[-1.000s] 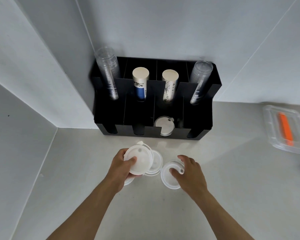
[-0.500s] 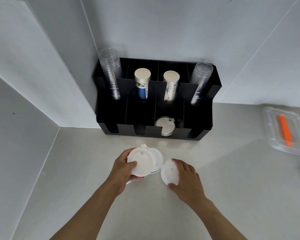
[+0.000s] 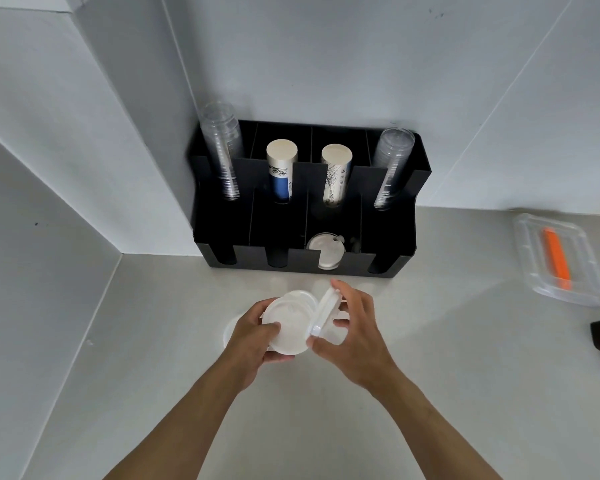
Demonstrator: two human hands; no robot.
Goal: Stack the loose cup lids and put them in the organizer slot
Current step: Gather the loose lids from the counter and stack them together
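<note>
Before the organizer (image 3: pixel 302 216), left hand (image 3: pixel 253 344) gripping stacked lids (image 3: pixel 290 327), right hand (image 3: pixel 354 337) clasping a tilted lid (image 3: pixel 324 311).

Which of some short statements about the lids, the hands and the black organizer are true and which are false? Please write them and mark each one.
1. The left hand holds a stack of lids. True.
2. The right hand is empty. False: it holds a tilted lid against the stack.
3. The black organizer already has lids in one front slot. True.
4. The orange tool lies inside the organizer. False: it lies in a clear container at the right.
</note>
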